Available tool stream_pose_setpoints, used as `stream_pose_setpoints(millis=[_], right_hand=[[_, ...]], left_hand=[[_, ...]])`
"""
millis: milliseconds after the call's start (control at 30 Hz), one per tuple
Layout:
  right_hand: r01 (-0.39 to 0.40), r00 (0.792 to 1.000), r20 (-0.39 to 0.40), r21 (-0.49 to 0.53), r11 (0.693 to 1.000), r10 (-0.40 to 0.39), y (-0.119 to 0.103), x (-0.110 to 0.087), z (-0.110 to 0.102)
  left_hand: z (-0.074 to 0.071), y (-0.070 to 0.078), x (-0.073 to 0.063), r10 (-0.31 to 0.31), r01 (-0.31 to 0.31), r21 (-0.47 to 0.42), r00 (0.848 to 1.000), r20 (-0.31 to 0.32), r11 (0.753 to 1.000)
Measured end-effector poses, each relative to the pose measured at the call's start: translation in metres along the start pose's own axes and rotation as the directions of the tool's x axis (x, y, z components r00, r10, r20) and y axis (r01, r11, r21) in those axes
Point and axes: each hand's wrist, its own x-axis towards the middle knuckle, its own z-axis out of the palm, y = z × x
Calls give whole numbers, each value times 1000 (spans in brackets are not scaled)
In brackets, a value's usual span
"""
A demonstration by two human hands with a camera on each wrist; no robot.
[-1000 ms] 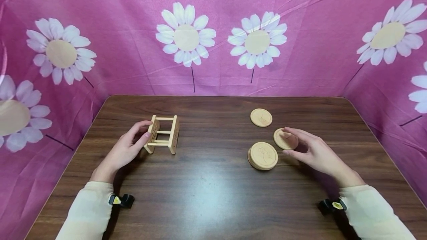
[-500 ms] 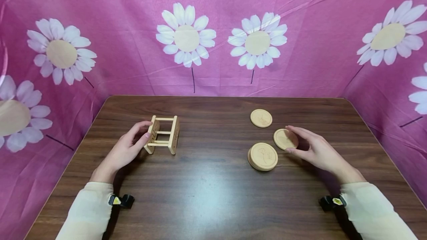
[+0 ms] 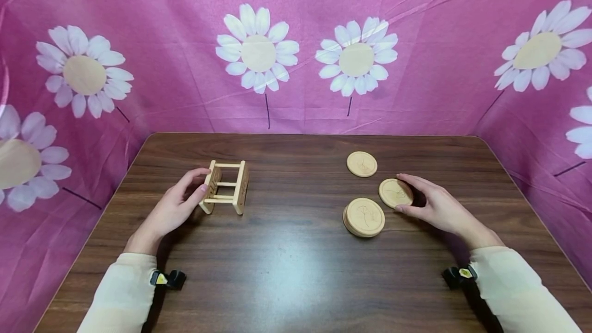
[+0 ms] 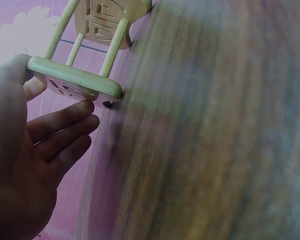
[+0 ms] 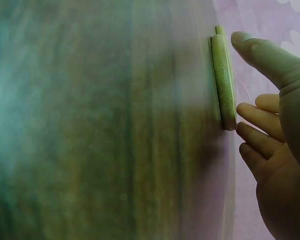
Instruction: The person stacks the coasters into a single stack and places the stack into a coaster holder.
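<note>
A wooden coaster holder (image 3: 226, 185), two cut-out side panels joined by rods, stands on the left of the table. My left hand (image 3: 174, 203) rests against its left panel, thumb and index finger at the upper edge; in the left wrist view the other fingers (image 4: 65, 125) extend straight beside the panel. On the right, a round wooden coaster (image 3: 394, 192) lies flat, with my right hand (image 3: 439, 212) spread loosely at its right rim. The right wrist view shows coasters edge-on, with the right thumb (image 5: 260, 52) apart from them.
Nearer the front, a short stack of coasters (image 3: 364, 217) sits beside that coaster. Another single coaster (image 3: 362, 164) lies farther back. The dark wooden table (image 3: 287, 281) meets pink cloth (image 3: 305, 112) with printed daisies at the back and sides.
My right hand has shifted slightly right, its index finger drawn back from over the coaster to the rim. The coaster, the left hand and the holder have stayed in place.
</note>
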Motion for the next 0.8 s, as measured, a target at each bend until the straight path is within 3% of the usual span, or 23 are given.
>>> stream_pose_setpoints(millis=[800], right_hand=[[2,1000,15,-19,1000,-2,0,2,5]], left_hand=[[-1,0,0,-8,8,6,1000,6,1000]])
